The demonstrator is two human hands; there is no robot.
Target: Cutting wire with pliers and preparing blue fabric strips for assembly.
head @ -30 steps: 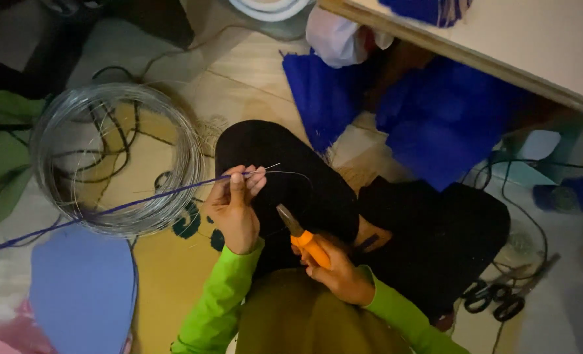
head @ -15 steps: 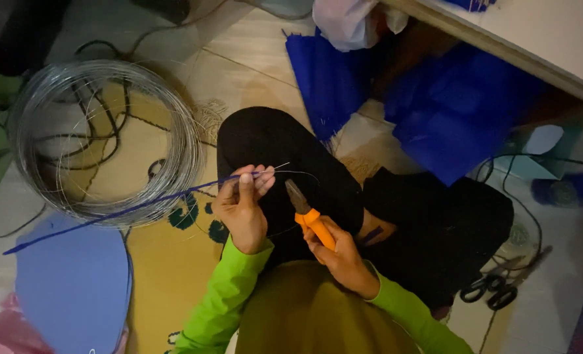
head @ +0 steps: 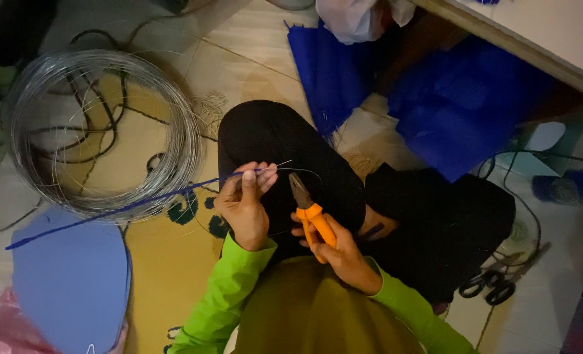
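Observation:
My left hand pinches the end of a long blue wrapped wire that slants down to the left; a thin bare wire tip sticks out past my fingers. My right hand grips orange-handled pliers, their jaws pointing up toward the bare wire loop over my black-clad knee. The jaws are a little apart from the left fingers.
A large coil of silver wire lies on the floor at left. A blue foam sheet lies below it. Blue fabric pieces lie at upper right under a table edge. Black scissors rest at lower right.
The view has shifted slightly. The pliers' jaws have come nearer to the bare wire by my left fingers; my left hand keeps its hold on the blue wire.

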